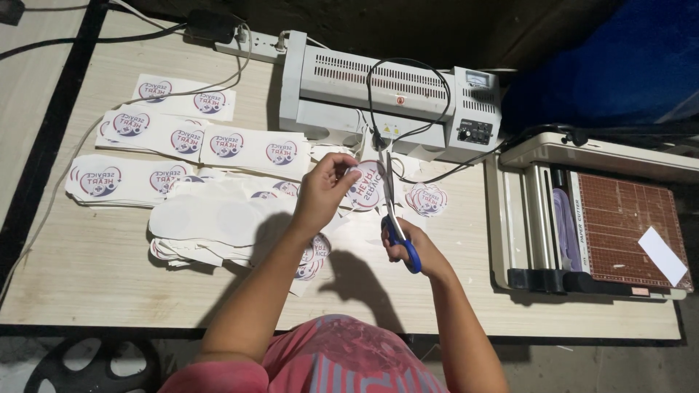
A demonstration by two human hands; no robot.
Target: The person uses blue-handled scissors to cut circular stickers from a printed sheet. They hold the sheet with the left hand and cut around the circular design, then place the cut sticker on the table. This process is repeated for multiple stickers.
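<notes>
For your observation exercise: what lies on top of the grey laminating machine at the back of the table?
A looped black cable rests across the laminating machine. Where it ends near the front slot is unclear.

The laminator (389,98) is sitting at the back of the table (95,269). Left of it, printed strips (182,138) are lying in rows; right of it, a paper cutter (590,218) is resting. Before it, cut rounds (426,199) are piling up.

laminator (386,94), paper cutter (619,218), perhaps a power strip (247,45).
</notes>
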